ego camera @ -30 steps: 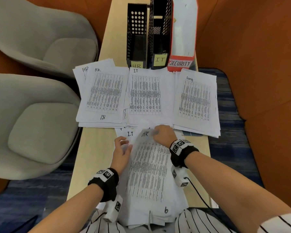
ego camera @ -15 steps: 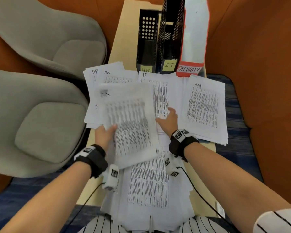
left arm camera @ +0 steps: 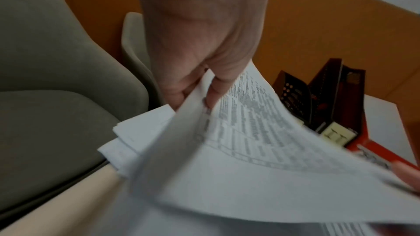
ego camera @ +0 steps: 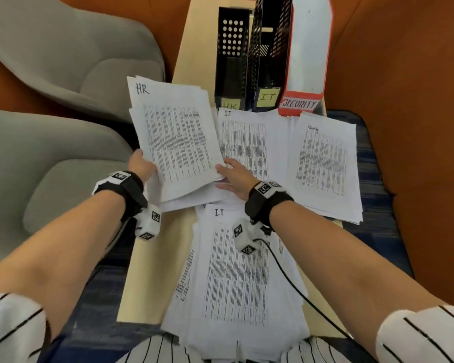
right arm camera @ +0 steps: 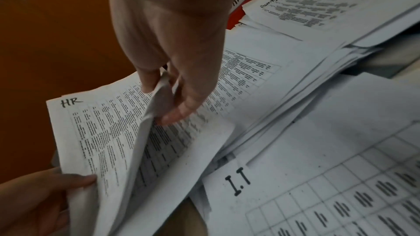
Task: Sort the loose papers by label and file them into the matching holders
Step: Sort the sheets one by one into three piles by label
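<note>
Pale wood shows only in narrow strips on the long table, because white printed paper covers most of it. The HR pile hangs over the left table edge toward two grey upholstered chairs, and the Security pile reaches past the right edge. The IT pile lies between them. At the far end three upright holders stand side by side: a black perforated HR holder, a black mesh IT holder and a red-and-white SECURITY holder. The piles reach up to their labelled fronts.

A white printed sheet marked HR is held over the HR pile, tilted, with its near end raised. The left hand pinches its left near edge between thumb and fingers. The right hand grips the right near corner, thumb on top and fingers below, so the corner curls. Both forearms reach forward over the near loose stack, whose top sheet is marked I.T.
</note>
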The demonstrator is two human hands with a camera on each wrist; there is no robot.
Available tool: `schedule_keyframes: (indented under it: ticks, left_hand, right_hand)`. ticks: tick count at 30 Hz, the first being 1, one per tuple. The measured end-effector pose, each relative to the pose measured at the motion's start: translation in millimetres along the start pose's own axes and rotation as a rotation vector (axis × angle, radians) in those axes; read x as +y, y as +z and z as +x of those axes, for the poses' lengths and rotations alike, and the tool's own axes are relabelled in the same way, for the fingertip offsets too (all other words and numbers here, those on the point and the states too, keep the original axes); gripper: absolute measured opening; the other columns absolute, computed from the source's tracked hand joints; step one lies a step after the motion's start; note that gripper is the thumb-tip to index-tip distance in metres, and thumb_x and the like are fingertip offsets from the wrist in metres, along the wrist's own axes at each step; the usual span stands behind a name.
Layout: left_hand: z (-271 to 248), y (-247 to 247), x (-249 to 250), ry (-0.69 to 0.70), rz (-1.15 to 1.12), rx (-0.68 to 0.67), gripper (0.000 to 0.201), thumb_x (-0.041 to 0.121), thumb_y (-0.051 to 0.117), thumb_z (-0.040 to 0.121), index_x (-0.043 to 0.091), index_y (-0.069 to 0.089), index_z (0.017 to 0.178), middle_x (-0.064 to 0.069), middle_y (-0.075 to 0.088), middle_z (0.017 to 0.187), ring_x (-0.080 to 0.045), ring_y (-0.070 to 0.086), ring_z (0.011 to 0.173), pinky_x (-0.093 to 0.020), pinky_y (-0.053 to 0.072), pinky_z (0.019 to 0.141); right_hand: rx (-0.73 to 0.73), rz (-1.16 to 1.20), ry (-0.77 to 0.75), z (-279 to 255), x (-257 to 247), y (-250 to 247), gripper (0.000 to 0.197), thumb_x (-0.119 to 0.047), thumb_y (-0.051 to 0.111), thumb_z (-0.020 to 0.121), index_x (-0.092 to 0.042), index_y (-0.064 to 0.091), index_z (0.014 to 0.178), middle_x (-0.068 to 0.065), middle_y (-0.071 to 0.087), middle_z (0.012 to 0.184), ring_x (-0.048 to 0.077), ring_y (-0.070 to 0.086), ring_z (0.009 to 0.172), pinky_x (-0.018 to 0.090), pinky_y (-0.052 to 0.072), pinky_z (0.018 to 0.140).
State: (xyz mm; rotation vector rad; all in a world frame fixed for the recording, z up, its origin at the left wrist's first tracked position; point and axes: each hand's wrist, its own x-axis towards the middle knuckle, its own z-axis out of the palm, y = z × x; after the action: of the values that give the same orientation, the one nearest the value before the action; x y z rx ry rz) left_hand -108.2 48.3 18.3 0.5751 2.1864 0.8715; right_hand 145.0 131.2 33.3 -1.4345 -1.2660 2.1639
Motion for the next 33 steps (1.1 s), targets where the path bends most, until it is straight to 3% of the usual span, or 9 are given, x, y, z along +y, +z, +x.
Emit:
schedule_keyframes:
  ticks: [5,9,12,16,21,24,26,30,33]
  left_hand:
    - [24,-3,33,0.073,0.159,0.069,0.047,0.001,0.051,0.086,0.006,0.043,0.132,-0.019,0.053,0.130,-0.036,0.052,0.120,-0.044,0.043,0.101]
    - [7,20,46,0.192,0.412,0.052,0.077,-0.001,0.055,0.084,0.010,0.016,0.149,-0.021,0.033,0.144,-0.038,0.036,0.132,-0.044,0.034,0.109]
    - [-37,56,33,0.377,0.514,-0.211,0.060,0.002,0.054,0.087,0.005,0.034,0.144,-0.018,0.035,0.146,-0.032,0.032,0.137,-0.038,0.026,0.112]
    - [-106,103,1,0.232,0.672,-0.636,0.041,0.013,0.053,0.091,0.003,0.050,0.131,-0.012,0.054,0.125,-0.027,0.052,0.115,-0.031,0.040,0.097]
    - [-142,117,-29,0.195,0.131,-0.534,0.034,-0.007,0.044,0.084,0.013,0.056,0.109,-0.002,0.060,0.108,-0.025,0.057,0.098,-0.026,0.039,0.073]
    - [-159,120,-31,0.123,-0.059,-0.643,0.041,-0.007,0.045,0.088,0.022,0.040,0.116,0.000,0.048,0.075,-0.011,0.044,0.061,-0.026,0.036,0.057]
    - [-165,120,-34,0.102,-0.113,-0.676,0.054,-0.005,0.051,0.090,0.028,0.033,0.128,-0.002,0.057,0.068,-0.005,0.048,0.055,-0.021,0.043,0.057]
    - [-167,119,-46,0.097,-0.106,-0.801,0.063,0.006,0.064,0.087,0.028,0.036,0.139,-0.006,0.066,0.120,-0.008,0.062,0.109,-0.031,0.050,0.096]
    - [-168,123,-55,0.136,-0.040,-0.639,0.047,0.011,0.067,0.086,0.025,0.051,0.128,0.000,0.059,0.127,-0.018,0.057,0.117,-0.042,0.046,0.103]
  right_hand:
    - [-0.009,-0.876,0.074,-8,29,-23,0.036,-0.010,0.047,0.095,0.004,0.052,0.128,0.022,0.058,0.124,0.023,0.056,0.093,0.042,0.050,0.095]
    - [-0.060,-1.204,0.079,-15,76,-53,0.047,-0.004,0.053,0.084,-0.015,0.051,0.130,0.010,0.049,0.135,0.026,0.053,0.116,0.034,0.044,0.098]
    - [-0.102,-1.169,0.100,-21,100,-66,0.074,-0.007,0.061,0.077,-0.029,0.034,0.142,0.012,0.034,0.142,0.027,0.056,0.106,0.033,0.052,0.084]
    - [-0.127,-1.141,0.083,-33,107,-72,0.084,-0.012,0.067,0.078,-0.032,0.024,0.147,0.016,0.028,0.144,0.025,0.057,0.098,0.032,0.053,0.082]
    - [-0.114,-0.910,0.087,-43,94,-63,0.054,-0.044,0.067,0.083,-0.010,0.047,0.121,0.003,0.050,0.107,0.021,0.054,0.088,0.028,0.043,0.072]
    - [-0.170,-0.672,0.156,-46,93,-46,0.056,-0.072,0.058,0.073,-0.017,0.049,0.074,0.003,0.044,0.069,0.018,0.048,0.062,0.026,0.036,0.057]
    - [-0.132,-0.603,0.181,-45,98,-42,0.053,-0.073,0.059,0.071,-0.021,0.051,0.068,0.002,0.051,0.067,0.017,0.052,0.062,0.025,0.039,0.056]
    - [-0.098,-0.481,0.253,-46,102,-47,0.050,-0.060,0.057,0.083,-0.018,0.065,0.109,0.006,0.071,0.108,0.020,0.064,0.098,0.032,0.046,0.076]
    - [-0.076,-0.363,0.282,-50,101,-53,0.039,-0.043,0.057,0.091,-0.012,0.064,0.112,0.005,0.068,0.110,0.019,0.063,0.100,0.031,0.046,0.076]
